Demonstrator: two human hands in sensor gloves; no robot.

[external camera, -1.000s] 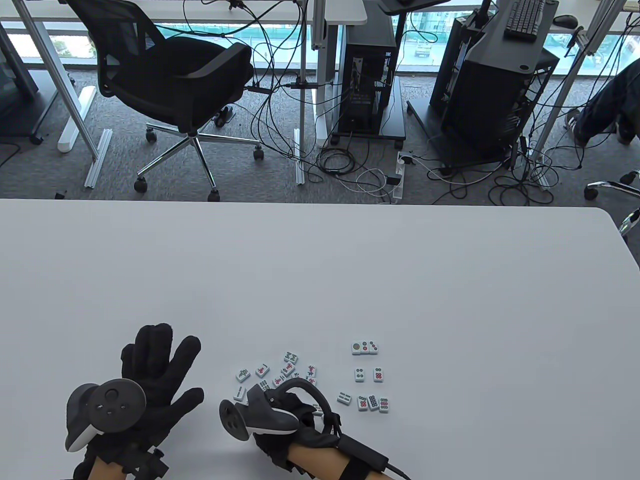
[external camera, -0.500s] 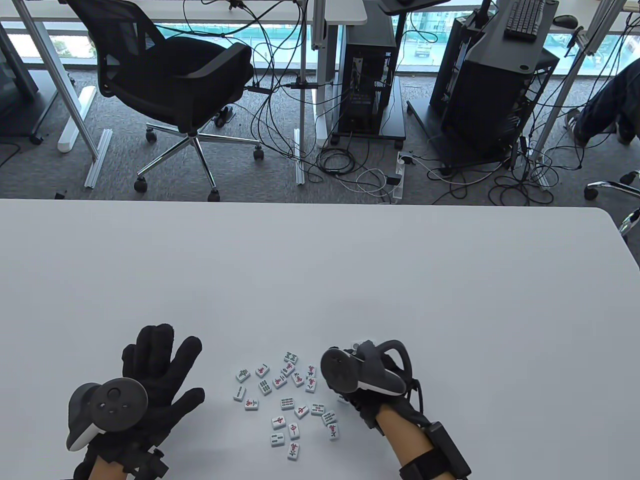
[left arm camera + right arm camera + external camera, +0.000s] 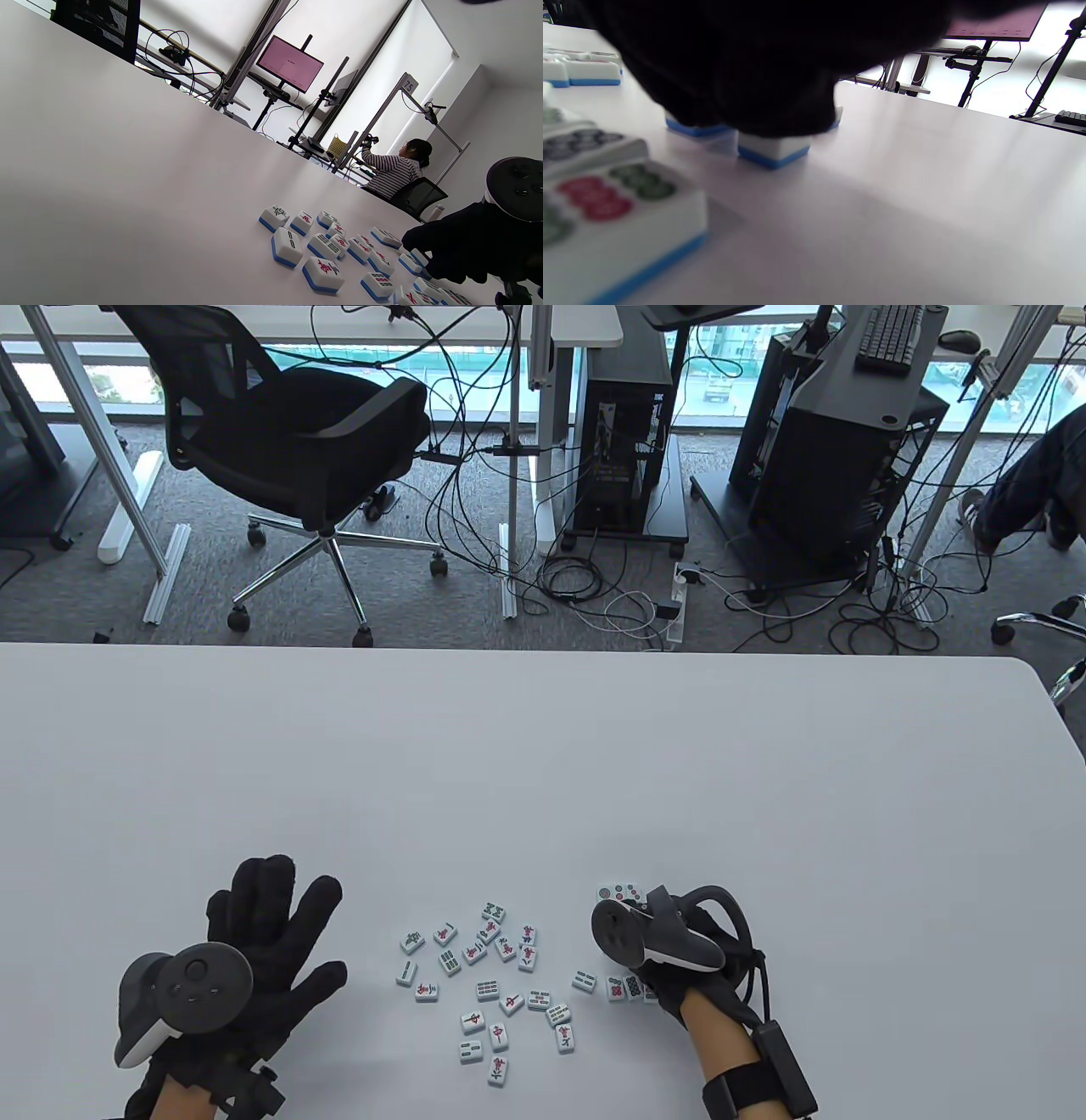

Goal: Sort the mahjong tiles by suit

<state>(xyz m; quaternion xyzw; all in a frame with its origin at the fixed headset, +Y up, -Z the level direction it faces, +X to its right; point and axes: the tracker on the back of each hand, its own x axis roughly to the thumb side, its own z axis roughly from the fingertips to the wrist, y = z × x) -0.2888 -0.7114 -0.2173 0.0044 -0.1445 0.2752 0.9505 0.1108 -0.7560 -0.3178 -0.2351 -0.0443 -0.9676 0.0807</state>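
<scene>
While loose: mahjong tiles on table

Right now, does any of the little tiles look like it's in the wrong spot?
One does, maybe. A green-striped bamboo tile lies just left of the neat dot tiles by the right hand, apart from the scattered pile where the other bamboo tiles sit. Nothing looks tipped over or broken.

Mixed tiles: white-faced, blue-backed, face up, scattered left of the right-hand fingers.
Dot tiles: face up, grouped around those fingers.
</scene>
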